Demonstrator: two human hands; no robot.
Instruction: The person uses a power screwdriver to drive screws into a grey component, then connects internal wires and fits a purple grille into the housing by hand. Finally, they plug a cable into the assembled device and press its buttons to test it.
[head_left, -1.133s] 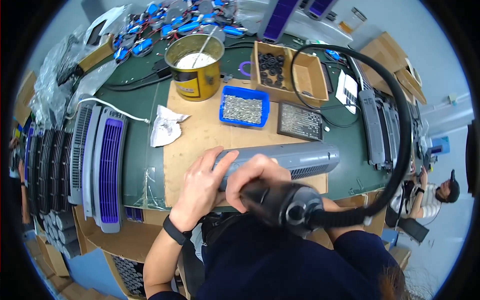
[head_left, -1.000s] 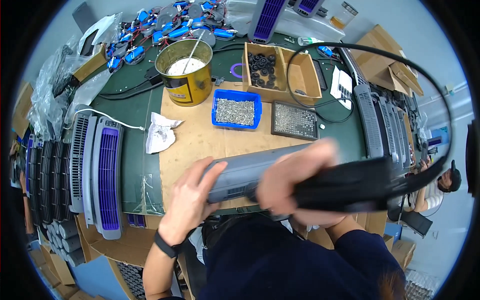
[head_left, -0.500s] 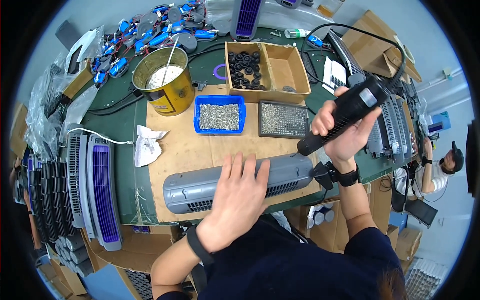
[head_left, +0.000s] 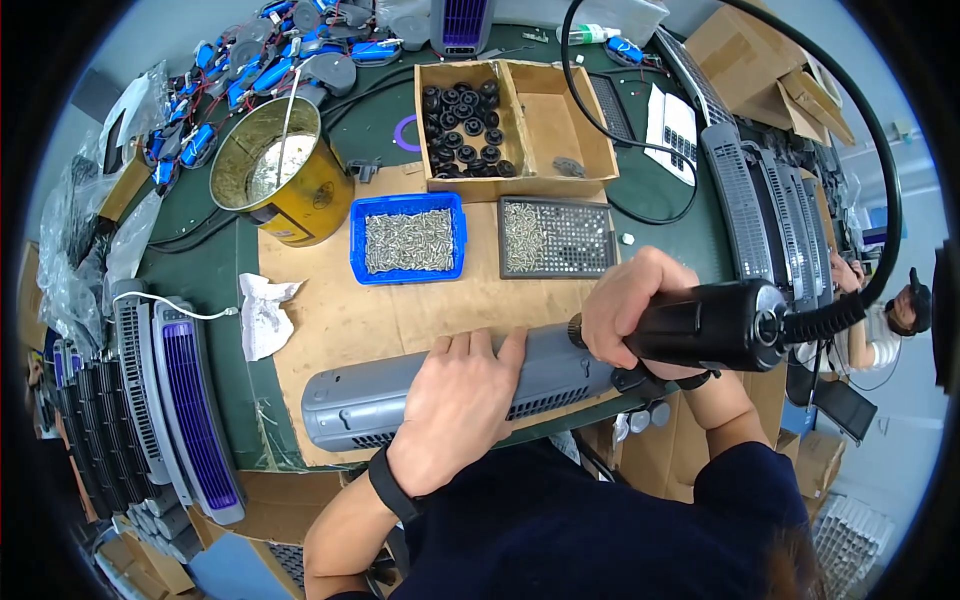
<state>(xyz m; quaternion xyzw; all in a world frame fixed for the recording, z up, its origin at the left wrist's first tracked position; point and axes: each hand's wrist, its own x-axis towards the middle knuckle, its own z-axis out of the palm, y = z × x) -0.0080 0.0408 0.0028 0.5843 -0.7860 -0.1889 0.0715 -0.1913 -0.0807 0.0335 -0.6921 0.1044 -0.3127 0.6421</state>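
A long grey plastic fan housing (head_left: 365, 392) lies along the near side of the cardboard sheet. My left hand (head_left: 465, 395) rests flat across its middle, fingers stretched over the top. My right hand (head_left: 635, 305) is closed around a black electric screwdriver (head_left: 705, 325), which is tilted with its back end toward me and to the right. The tool's nose is at the right end of the housing; its tip is hidden behind my fingers, so contact cannot be told. Beyond the housing sit a blue tray (head_left: 358, 245) of screws and a dark perforated screw plate (head_left: 570, 268).
A yellow tin (head_left: 325, 200) with a stick stands at the far left. Beside it is a cardboard box (head_left: 520, 188) with black round parts. Upright grilles (head_left: 200, 400) line the left edge; more grey housings (head_left: 740, 215) stand right. The screwdriver's thick cable (head_left: 890, 190) arches over the right side.
The screwdriver has swung down from its raised slant, its back end now lower and nearer me. My right hand has lowered to the housing's right end. My left hand stays on the housing.
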